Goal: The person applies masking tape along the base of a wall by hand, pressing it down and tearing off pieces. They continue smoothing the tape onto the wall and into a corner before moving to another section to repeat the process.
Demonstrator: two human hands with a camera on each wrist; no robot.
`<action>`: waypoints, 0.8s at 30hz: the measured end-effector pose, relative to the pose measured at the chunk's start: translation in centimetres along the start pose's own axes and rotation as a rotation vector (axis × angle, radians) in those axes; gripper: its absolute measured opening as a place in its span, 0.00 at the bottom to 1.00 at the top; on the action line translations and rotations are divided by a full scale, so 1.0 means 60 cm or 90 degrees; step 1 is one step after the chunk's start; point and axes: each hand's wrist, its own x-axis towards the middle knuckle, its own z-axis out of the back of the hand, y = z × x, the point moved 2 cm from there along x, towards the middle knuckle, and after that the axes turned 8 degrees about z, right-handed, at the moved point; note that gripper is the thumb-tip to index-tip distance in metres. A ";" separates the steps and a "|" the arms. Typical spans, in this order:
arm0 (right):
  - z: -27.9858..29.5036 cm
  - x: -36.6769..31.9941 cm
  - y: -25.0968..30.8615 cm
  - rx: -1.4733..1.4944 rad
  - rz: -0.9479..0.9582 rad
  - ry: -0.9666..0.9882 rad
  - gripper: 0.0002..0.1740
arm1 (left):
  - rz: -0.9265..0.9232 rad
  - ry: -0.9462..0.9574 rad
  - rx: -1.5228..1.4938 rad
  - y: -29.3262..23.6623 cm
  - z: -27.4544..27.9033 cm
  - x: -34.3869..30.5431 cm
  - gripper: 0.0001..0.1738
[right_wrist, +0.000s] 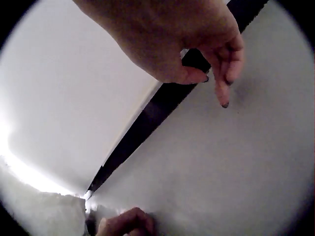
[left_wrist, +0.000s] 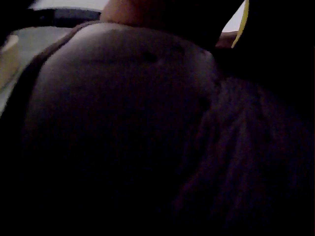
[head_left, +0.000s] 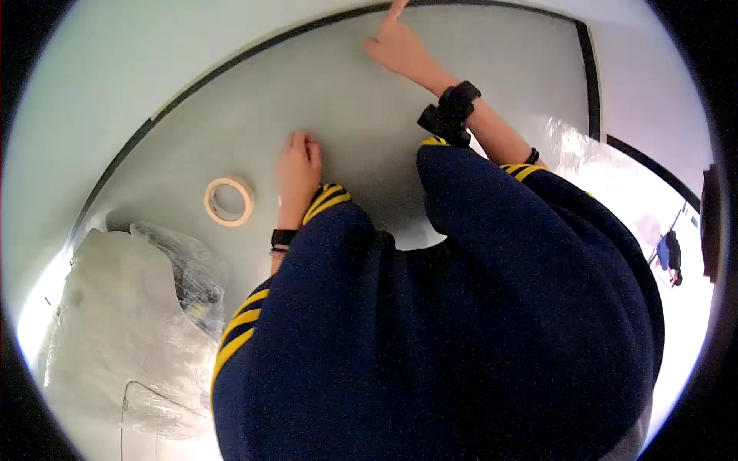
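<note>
Right hand (head_left: 403, 52), 1: thumb and fingertips apart, over black strip (right_wrist: 150, 115) edging grey surface (head_left: 354, 84). Left hand (head_left: 298, 170), 1: fingers loosely bent on surface, nothing seen held. Tape roll (head_left: 249, 203), 1: beside left hand. Risk: strip edge may lift if a fingertip catches it.

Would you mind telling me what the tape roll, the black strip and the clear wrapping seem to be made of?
The tape roll looks like matte paper tape, given its dull cream colour. The black strip looks dull, perhaps foam or tape, showing little shine. The clear wrapping seems glossy plastic film: see-through and crinkled.
</note>
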 end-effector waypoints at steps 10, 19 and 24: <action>0.006 -0.030 -0.012 0.061 0.021 -0.063 0.48 | -0.009 -0.028 0.040 -0.023 -0.015 0.010 0.05; -0.002 -0.034 -0.014 -0.164 0.031 -0.030 0.46 | -0.004 0.013 0.043 0.001 -0.021 0.010 0.03; -0.031 -0.012 -0.028 -0.421 0.033 -0.071 0.43 | 0.016 0.012 0.052 -0.030 -0.010 0.004 0.03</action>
